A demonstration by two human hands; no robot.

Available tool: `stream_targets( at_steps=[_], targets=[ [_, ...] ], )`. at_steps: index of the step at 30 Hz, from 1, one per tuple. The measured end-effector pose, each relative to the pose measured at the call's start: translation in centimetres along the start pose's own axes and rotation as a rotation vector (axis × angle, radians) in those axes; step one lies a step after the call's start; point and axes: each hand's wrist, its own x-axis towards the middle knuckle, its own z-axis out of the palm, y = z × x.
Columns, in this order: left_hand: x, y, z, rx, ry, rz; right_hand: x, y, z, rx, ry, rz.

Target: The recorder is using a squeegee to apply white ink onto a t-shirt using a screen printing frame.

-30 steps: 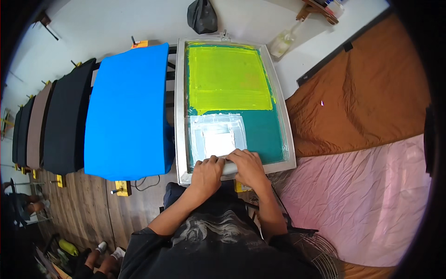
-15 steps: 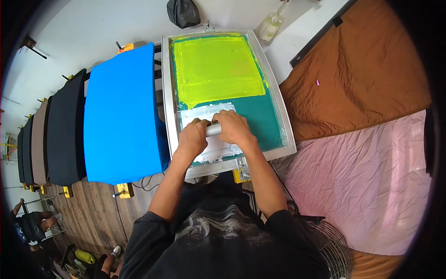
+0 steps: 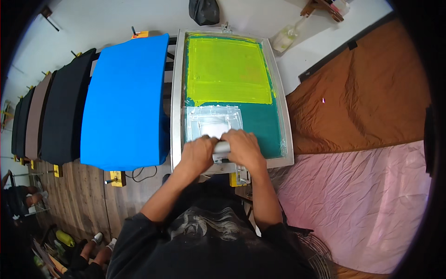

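Observation:
Both my hands grip a squeegee (image 3: 222, 148) with a pale, rounded handle, near the front edge of a screen-printing frame (image 3: 177, 111). My left hand (image 3: 199, 154) is closed around its left end. On its right end my right hand (image 3: 242, 148) is closed too. Just beyond the squeegee lies a white rectangular patch (image 3: 216, 126) inside a pale, clear-looking border on the green screen (image 3: 261, 125). A large yellow-green area (image 3: 227, 69) covers the far half of the screen. The squeegee's blade is mostly hidden by my hands.
Left of the frame stands a board covered in blue fabric (image 3: 123, 107), then boards in black (image 3: 67, 107) and brown. Brown (image 3: 357, 93) and pink cloth (image 3: 353, 200) spread at the right. A wire fan guard (image 3: 318, 251) is at lower right. Other people sit at lower left.
My hands have drawn the squeegee toward my body, to the frame's near edge. More of the white patch now shows beyond it. The whole view has shifted slightly.

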Motion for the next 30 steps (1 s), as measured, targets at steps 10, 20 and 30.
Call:
stream_targets(
  at_steps=[10, 20, 30],
  targets=[
    [3.1, -2.5, 1.4, 0.03, 0.1, 0.041, 3.2, 1.9, 2.2, 0.132, 0.19, -0.033],
    [-0.9, -0.5, -0.8, 0.049, -0.259, 0.003, -1.3, 0.0, 1.6, 0.115, -0.041, -0.053],
    [5.2, -3.2, 0.3, 0.008, 0.042, -0.011, 5.7, 2.3, 1.2, 0.075, 0.141, -0.024]
  ],
)
